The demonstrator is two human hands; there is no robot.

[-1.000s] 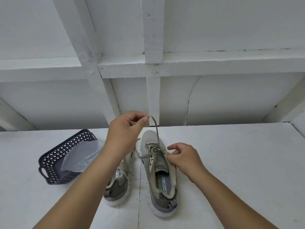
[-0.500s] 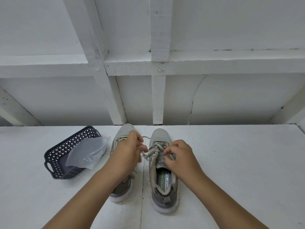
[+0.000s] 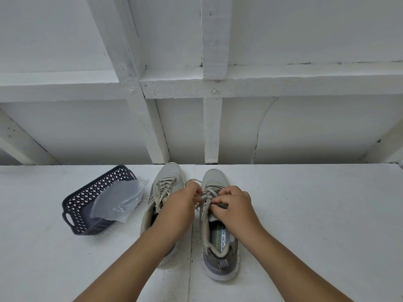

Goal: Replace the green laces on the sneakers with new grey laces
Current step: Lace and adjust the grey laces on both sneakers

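Grey laces of the right grey mesh sneaker are pinched in the grip of both the left hand and right hand on the white painted surface.

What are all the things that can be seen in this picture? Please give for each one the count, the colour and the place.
sneakers: 2, grey with pale soles, side by side at the middle of the table, toes toward the wall
laces: pale grey-beige, threaded through both sneakers; one loop lies between the toes
basket: 1, dark navy, perforated, left of the sneakers
plastic bag: 1, clear, lying on the basket's right side and hanging over its rim
table: 1, white, under everything
wall: white boards and beams, behind the table
left hand: 1, pinches the lace of the right-side sneaker
right hand: 1, pinches the same sneaker's lace at its tongue
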